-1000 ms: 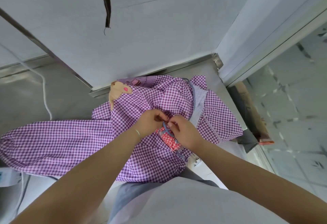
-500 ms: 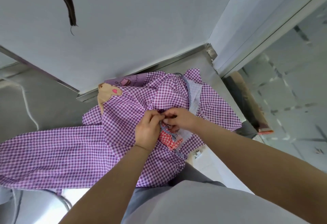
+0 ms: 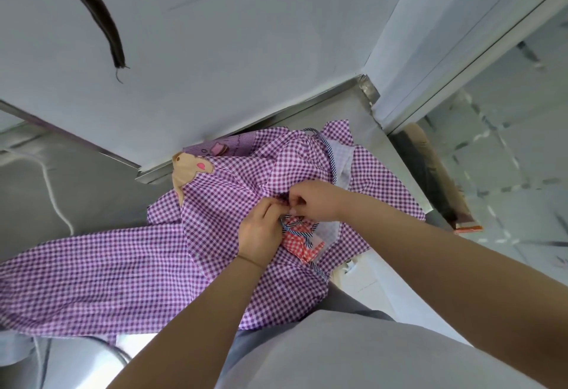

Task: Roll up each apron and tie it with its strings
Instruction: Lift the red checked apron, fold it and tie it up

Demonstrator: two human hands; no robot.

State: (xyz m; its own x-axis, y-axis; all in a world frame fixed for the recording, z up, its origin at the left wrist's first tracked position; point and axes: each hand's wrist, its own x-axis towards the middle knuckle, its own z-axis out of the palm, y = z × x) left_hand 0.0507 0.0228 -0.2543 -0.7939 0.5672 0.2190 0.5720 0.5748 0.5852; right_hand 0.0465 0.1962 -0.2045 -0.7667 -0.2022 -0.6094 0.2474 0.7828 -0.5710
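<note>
A purple gingham apron (image 3: 101,278) lay spread and rumpled over the stainless steel bench (image 3: 76,192), its long left part stretched toward the bench's left edge and its bunched right part heaped near the right rear corner, close to the white wall (image 3: 215,50). A tan animal appliqué with a pink cheek (image 3: 192,167) showed on the fabric near the bench's back edge. A red-checked pocket patch (image 3: 302,242) sat in the folds just below the hands, edged with navy-and-white striped trim (image 3: 332,158).

Both hands met over the middle of the heap. The left hand (image 3: 261,232) had its fingers curled, pinching the striped apron string (image 3: 287,227) at its fingertips. The right hand (image 3: 316,201) was curled as well, its thumb and fingers pinching the gathered fabric and string just above the left hand's fingertips; the two hands touched or nearly touched there. Exactly how the string ran between them was hidden by the fingers.

A white cable (image 3: 55,198) trailed across the left side of the bench. A strand of dark hair (image 3: 98,14) hung into view at the top left. Part of the apron hung over the bench's front edge against the person's grey clothing (image 3: 353,351).
</note>
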